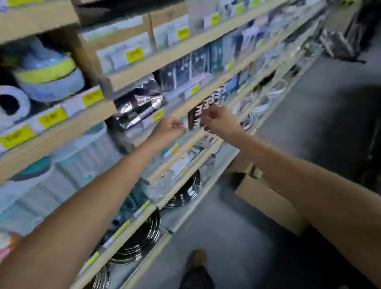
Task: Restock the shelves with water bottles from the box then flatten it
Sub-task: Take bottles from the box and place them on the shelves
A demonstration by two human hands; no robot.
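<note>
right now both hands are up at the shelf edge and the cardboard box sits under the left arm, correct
Not quite. The left hand and the right hand are both up at the shelf edge, but the cardboard box sits under the right arm, not the left. The head view shows it.

Motion blur smears my whole view. The shelves (195, 43) are bright and bowed; the floor (304, 128) is dim.
</note>
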